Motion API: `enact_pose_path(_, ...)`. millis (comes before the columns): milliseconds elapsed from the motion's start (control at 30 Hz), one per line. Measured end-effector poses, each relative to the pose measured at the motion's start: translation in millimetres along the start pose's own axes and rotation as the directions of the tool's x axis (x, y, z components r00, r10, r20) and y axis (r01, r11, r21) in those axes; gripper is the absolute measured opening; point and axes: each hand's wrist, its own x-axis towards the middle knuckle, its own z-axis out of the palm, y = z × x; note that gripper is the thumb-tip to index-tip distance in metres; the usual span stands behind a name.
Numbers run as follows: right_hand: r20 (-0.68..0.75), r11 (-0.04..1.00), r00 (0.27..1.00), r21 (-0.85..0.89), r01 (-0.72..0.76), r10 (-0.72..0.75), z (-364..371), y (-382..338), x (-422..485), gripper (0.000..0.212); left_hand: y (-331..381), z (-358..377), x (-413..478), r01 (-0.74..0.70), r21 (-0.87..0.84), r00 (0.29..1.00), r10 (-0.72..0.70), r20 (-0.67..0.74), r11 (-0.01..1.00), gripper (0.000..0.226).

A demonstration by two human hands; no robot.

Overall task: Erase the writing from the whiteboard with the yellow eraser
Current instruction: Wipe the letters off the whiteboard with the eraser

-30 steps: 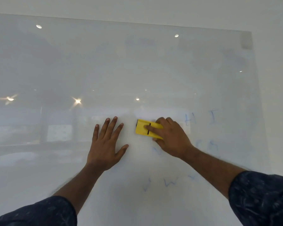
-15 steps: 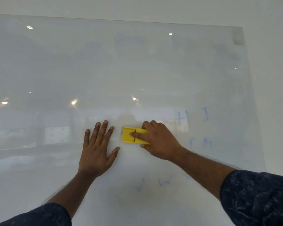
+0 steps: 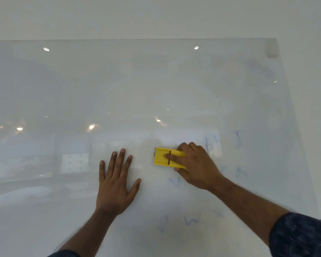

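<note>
A large glossy white whiteboard (image 3: 156, 86) mounted on a pale wall was seen from close up, with ceiling lights reflected in its surface. A flat rectangular yellow plastic eraser (image 3: 163, 158) was pressed against the board near its middle, gripped by the right hand (image 3: 195, 164), the forefinger laid along its back. The left hand (image 3: 115, 184) was spread open and flat on the board, just left of the eraser and apart from it. Faint blue handwritten letters (image 3: 192, 220) were seen below and right of the eraser, smudged and hard to read. Dark patterned sleeves (image 3: 300, 236) covered both upper forearms.
</note>
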Motion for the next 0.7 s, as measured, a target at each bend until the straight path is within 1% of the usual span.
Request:
enact_pose_path(33, -0.005, 1.000, 1.000, -0.021, 0.004, -0.004, -2.4, 10.5, -6.4, 0.048, 0.8, -2.3, -0.4, 0.003, 0.003, 1.000, -0.003, 0.002, 1.000, 0.074)
enact_pose_path(67, -0.037, 0.999, 0.999, -0.029, -0.036, 0.035, -5.8, 23.7, -11.2, 0.048, 1.1, -4.7, 0.1, 0.007, 0.005, 1.000, -0.007, 0.004, 1.000, 0.074)
enact_pose_path(100, -0.081, 0.993, 0.990, -0.027, -0.116, 0.113, -10.2, 36.9, -14.3, 0.049, 1.3, -6.3, 0.1, 0.009, 0.006, 1.000, -0.009, 0.005, 1.000, 0.074)
enact_pose_path(167, -0.166, 0.955, 0.942, -0.001, -0.297, 0.293, -17.0, 56.5, -16.0, 0.050, 2.4, -6.9, -0.3, 0.010, 0.011, 1.000, -0.010, 0.002, 1.000, 0.071)
enact_pose_path(233, -0.223, 0.919, 0.893, 0.038, -0.393, 0.391, -16.1, 55.1, -8.5, 0.049, 3.0, -6.2, 1.5, 0.014, 0.020, 1.000, -0.014, -0.013, 1.000, 0.068)
enact_pose_path(300, -0.221, 0.908, 0.882, 0.057, -0.415, 0.416, -9.4, 37.9, -4.2, 0.049, 6.4, -6.6, 8.3, 0.008, 0.006, 0.999, -0.008, -0.035, 1.000, 0.066)
enact_pose_path(333, -0.196, 0.919, 0.898, 0.059, -0.391, 0.394, -3.7, 26.3, -6.4, 0.050, 8.3, -7.9, 13.0, -0.002, -0.006, 0.999, 0.002, -0.043, 1.000, 0.065)
enact_pose_path(433, -0.087, 0.973, 0.969, 0.030, -0.229, 0.231, 16.9, -3.0, -37.7, 0.053, 13.6, -12.0, 26.1, -0.064, -0.036, 0.998, 0.063, -0.029, 0.997, 0.064)
enact_pose_path(500, -0.050, 0.985, 0.983, 0.006, -0.174, 0.174, 24.2, -7.2, -61.5, 0.052, 5.1, -14.8, 27.8, -0.120, -0.040, 0.993, 0.120, -0.009, 0.992, 0.065)
enact_pose_path(533, -0.056, 0.982, 0.981, -0.003, -0.186, 0.186, 25.0, -3.9, -68.2, 0.051, -2.3, -15.6, 26.9, -0.152, -0.038, 0.988, 0.152, 0.004, 0.988, 0.065)
enact_pose_path(567, -0.083, 0.973, 0.970, -0.005, -0.229, 0.228, 24.9, 0.8, -71.7, 0.050, -9.5, -16.6, 25.6, -0.179, -0.033, 0.983, 0.180, 0.020, 0.983, 0.066)
enact_pose_path(600, -0.128, 0.954, 0.945, 0.015, -0.301, 0.300, 25.1, 4.2, -72.5, 0.049, -14.9, -17.9, 23.5, -0.204, -0.026, 0.978, 0.204, 0.038, 0.979, 0.067)
enact_pose_path(667, -0.208, 0.890, 0.865, 0.116, -0.441, 0.456, 29.1, 2.8, -68.4, 0.049, -18.8, -21.1, 19.5, -0.231, -0.029, 0.970, 0.232, 0.070, 0.973, 0.068)
enact_pose_path(700, -0.231, 0.865, 0.834, 0.163, -0.475, 0.502, 33.1, -4.4, -64.5, 0.049, -17.6, -22.9, 18.8, -0.228, -0.039, 0.970, 0.230, 0.074, 0.973, 0.069)
